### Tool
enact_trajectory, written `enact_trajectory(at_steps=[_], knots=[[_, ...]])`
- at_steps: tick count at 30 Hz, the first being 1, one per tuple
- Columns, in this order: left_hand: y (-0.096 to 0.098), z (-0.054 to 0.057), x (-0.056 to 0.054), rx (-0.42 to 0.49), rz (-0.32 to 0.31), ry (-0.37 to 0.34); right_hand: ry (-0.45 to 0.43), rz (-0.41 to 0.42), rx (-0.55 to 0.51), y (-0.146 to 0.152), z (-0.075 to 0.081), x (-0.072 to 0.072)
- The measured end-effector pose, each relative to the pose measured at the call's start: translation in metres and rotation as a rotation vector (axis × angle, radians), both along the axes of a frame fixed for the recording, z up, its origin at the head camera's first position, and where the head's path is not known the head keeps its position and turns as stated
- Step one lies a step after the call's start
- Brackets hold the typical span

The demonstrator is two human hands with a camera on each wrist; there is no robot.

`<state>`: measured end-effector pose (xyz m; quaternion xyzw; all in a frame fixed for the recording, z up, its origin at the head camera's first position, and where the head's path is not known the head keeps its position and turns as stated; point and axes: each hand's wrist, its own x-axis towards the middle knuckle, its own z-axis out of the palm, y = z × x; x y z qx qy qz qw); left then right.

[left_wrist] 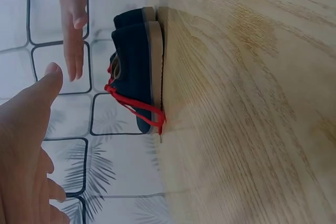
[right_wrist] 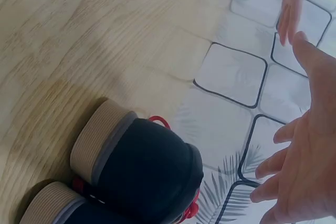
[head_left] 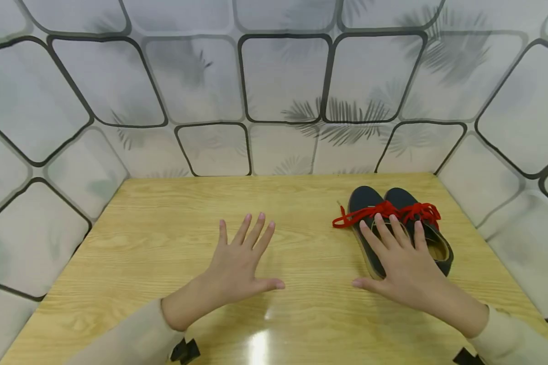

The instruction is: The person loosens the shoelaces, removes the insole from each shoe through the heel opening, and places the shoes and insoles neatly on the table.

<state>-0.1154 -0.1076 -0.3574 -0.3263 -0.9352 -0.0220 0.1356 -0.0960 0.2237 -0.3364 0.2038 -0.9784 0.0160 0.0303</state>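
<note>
A pair of dark navy shoes with red laces and tan soles stands on the right part of the table, toes toward the back wall. Fingers spread, my right hand hovers over the heel end of the shoes and hides part of them in the head view. The right wrist view shows the heel of one shoe below that hand, with a gap between. My left hand is held over the middle of the table, fingers and thumb spread, holding nothing. In the left wrist view the shoes stand beyond it.
The light wood-grain table meets a white wall covering with dark rounded outlines and grey leaf prints at the back and both sides. A black wrist strap piece shows at the left sleeve.
</note>
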Motion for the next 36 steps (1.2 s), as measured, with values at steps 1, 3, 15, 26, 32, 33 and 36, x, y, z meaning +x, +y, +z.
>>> enact_trajectory(at_steps=[1, 3, 15, 26, 32, 33, 36], knots=[[0.000, 0.000, 0.000, -0.001, -0.003, 0.001, -0.002, -0.004, -0.001, 0.001, 0.000, -0.001], [0.001, 0.000, -0.001, -0.005, -0.002, -0.003, 0.001, -0.007, -0.005, 0.004, 0.000, -0.002], [0.018, -0.002, -0.010, -0.018, -0.024, -0.034, 0.215, 0.072, -0.050, 0.027, -0.011, -0.002], [0.037, -0.001, -0.021, 0.127, -0.090, 0.051, 0.262, 0.108, -0.160, 0.043, -0.011, -0.003], [0.044, 0.000, -0.024, 0.152, -0.097, 0.001, 0.270, 0.118, -0.155, 0.044, -0.008, -0.002], [0.045, 0.001, -0.024, 0.171, -0.085, -0.056, 0.264, 0.111, -0.151, 0.044, -0.007, -0.002], [0.049, 0.001, -0.026, 0.280, -0.029, -0.287, 0.250, 0.090, -0.144, 0.044, -0.005, -0.002]])
